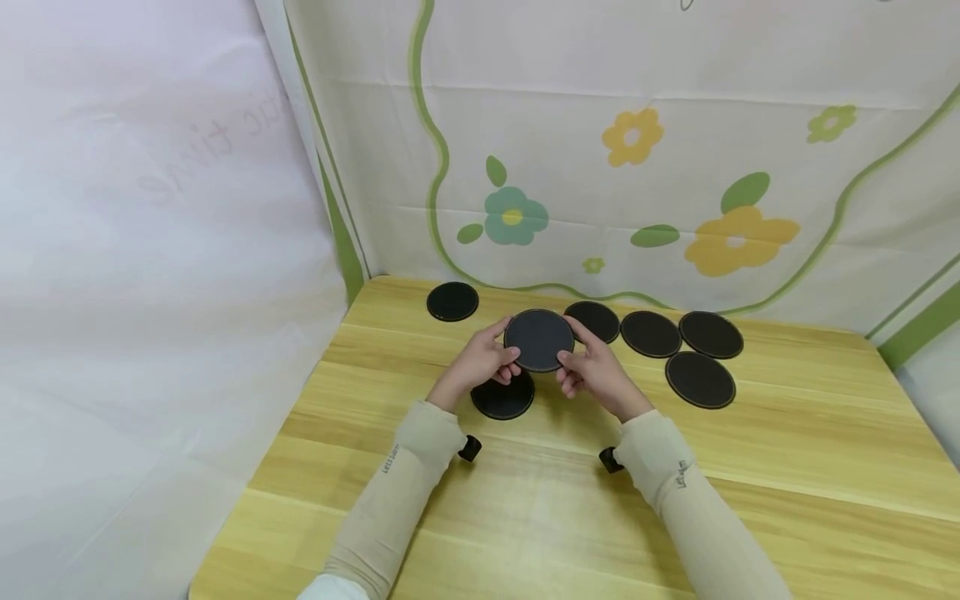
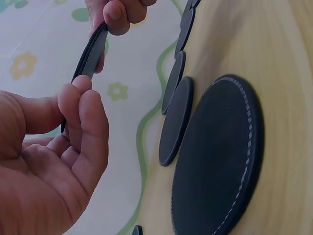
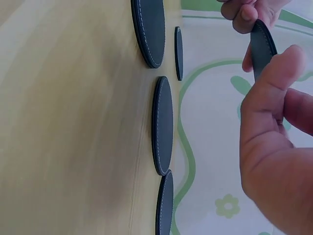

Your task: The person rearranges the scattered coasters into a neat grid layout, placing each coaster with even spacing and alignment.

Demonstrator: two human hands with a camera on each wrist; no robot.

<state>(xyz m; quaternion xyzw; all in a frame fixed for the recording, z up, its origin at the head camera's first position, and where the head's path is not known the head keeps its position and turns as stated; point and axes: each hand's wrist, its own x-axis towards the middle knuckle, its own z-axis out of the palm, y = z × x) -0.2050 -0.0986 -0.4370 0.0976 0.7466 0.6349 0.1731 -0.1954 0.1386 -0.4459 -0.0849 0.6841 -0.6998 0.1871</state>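
Note:
Both hands hold a round black coaster (image 1: 539,340) up over the table, one at each side of its rim. My left hand (image 1: 487,360) pinches the left edge between thumb and fingers; my right hand (image 1: 592,367) does the same at the right edge. Seen edge-on in the left wrist view, the held coaster (image 2: 91,55) is thin and tilted. Below the left hand lies another black coaster (image 1: 503,397), partly covered in the head view. White stitching runs round the rim of the near coaster (image 2: 220,156) in the left wrist view.
On the wooden table (image 1: 525,517) several more coasters lie flat: one at the far left (image 1: 453,301), a row towards the right (image 1: 651,333), and one in front of that row (image 1: 701,380). A flowered cloth (image 1: 570,167) hangs behind the table, a white sheet (image 1: 150,292) at left.

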